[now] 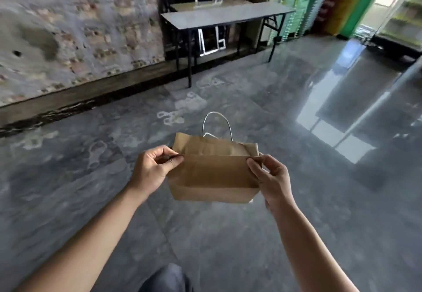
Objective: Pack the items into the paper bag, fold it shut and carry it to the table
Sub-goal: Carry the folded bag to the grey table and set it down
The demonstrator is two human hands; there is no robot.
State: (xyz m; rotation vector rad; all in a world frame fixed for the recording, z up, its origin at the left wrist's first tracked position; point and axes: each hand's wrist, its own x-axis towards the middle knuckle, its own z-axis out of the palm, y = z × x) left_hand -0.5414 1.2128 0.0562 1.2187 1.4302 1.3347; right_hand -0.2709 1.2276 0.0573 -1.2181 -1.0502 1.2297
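A brown paper bag (212,175) hangs in the air in front of me, its top folded over away from me, with white cord handles sticking up behind the fold. My left hand (153,168) pinches the left end of the fold. My right hand (271,177) pinches the right end. The bag's contents are hidden. A grey folding table (228,15) with black legs stands ahead against the far wall, several steps away.
Polished grey floor (251,90) stretches between me and the table. A rough brick wall (68,36) runs along the left. Stacked coloured packs (319,1) and a glass-fronted fridge (402,11) stand at the right. My knee (166,278) shows at the bottom.
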